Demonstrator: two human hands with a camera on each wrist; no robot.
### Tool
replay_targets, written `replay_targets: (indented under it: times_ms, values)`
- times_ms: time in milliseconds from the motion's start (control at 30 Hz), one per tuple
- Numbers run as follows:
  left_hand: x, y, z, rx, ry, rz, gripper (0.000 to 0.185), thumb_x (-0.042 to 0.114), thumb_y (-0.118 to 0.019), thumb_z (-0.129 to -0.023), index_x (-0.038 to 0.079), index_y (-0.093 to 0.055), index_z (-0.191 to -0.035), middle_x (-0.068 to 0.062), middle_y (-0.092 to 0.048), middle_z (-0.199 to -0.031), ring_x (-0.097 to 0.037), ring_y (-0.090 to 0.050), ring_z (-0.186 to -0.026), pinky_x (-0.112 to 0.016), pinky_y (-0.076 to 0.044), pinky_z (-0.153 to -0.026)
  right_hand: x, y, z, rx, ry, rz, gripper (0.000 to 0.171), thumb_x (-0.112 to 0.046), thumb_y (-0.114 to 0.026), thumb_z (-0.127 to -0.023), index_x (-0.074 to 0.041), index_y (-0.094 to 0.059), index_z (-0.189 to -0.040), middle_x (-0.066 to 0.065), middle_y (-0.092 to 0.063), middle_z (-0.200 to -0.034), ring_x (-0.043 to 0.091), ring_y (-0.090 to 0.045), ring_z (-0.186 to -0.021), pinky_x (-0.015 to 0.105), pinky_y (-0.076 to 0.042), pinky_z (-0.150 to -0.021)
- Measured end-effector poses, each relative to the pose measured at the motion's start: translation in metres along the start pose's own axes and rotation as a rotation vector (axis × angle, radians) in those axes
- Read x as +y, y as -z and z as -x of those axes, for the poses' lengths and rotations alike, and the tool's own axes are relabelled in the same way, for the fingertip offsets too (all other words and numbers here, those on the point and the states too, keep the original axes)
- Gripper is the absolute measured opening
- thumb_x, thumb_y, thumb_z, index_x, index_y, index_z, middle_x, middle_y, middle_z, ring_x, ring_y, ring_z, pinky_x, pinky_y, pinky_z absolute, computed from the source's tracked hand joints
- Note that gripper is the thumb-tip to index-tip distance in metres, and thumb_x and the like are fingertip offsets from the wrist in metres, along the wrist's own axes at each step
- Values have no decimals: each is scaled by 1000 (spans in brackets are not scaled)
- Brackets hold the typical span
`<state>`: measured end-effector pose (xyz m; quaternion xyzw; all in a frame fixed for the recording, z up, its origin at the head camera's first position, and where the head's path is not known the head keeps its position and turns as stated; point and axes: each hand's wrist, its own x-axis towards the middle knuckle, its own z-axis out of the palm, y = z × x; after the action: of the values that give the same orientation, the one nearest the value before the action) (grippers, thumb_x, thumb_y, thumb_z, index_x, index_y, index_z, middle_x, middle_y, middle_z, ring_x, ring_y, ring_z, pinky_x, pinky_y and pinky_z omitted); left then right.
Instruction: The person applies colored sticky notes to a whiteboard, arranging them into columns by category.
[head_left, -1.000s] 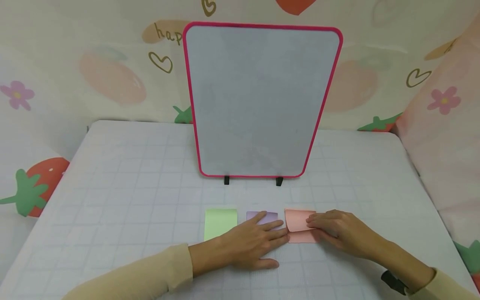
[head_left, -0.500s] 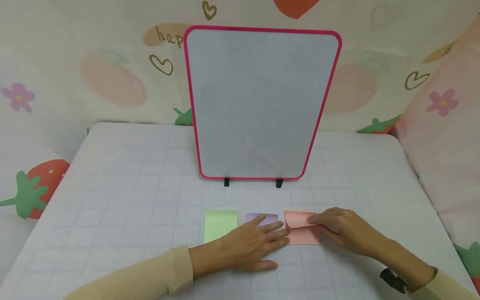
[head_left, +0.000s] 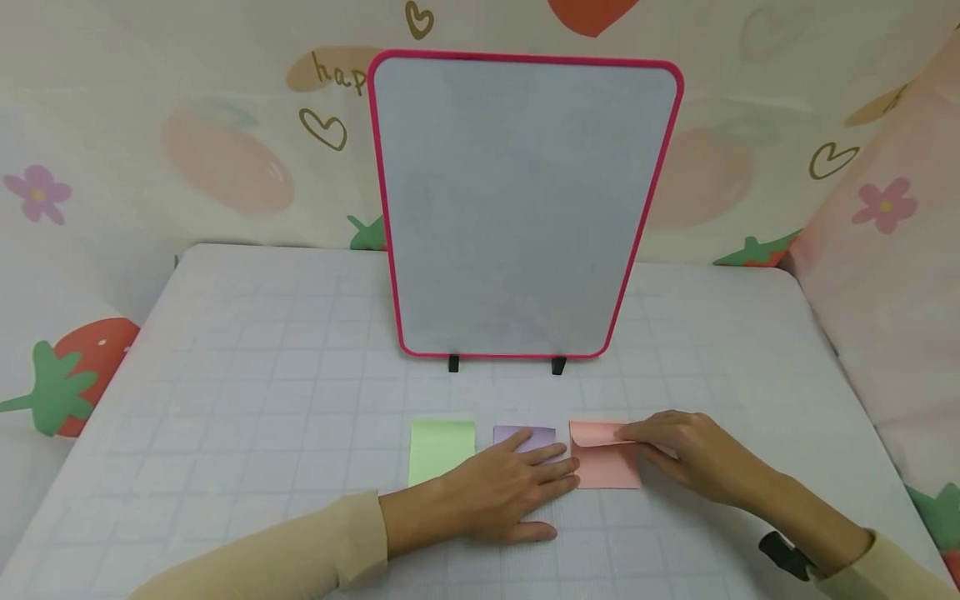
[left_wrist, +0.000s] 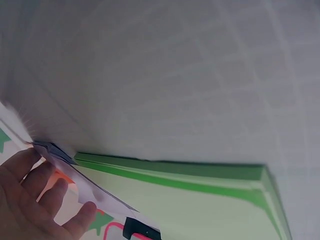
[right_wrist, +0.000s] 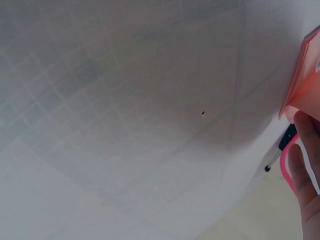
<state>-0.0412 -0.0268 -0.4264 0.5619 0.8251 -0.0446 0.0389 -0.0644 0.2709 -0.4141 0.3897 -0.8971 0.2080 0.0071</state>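
Pink top sheet peels up in the right hand's (head_left: pixel 678 450) grip, at the pink pad's (head_left: pixel 607 467) far edge.
Fingers pinch the sheet, curling it back over the pad toward the person; the left hand (head_left: pixel 498 492) lies flat, fingers straight, pressing the purple pad (head_left: pixel 525 437) just left, green pad (head_left: pixel 441 446) beyond, all along the bench (head_left: pixel 262 375) before the whiteboard (head_left: pixel 521 204).

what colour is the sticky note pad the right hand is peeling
Pink, or salmon; the sticky note pad under the right hand shows best in the head view.
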Motion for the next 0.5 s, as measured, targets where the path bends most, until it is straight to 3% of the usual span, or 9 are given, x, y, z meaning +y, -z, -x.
replay_targets:
  times_ms: [300, 500]
  values:
    - [0, 1, 0, 4, -6, 10, 63, 58, -40, -101, 21, -44, -152, 5, -41, -155, -13, -34, -145, -43, -29, -116, 2, 1, -3, 68, 28, -36, 36, 5, -82, -73, -7, -77, -107, -1, -76, -101, 14, -73, -87, 32, -59, -72]
    - [0, 2, 0, -1, -8, 28, 62, 58, -40, -101, 21, -45, -151, 5, -41, -155, -13, -33, -145, -43, -29, -117, 4, 2, -7, 114, 55, -59, 38, 10, -82, -70, -5, -78, -104, 1, -76, -98, 14, -73, -84, 23, -57, -73]
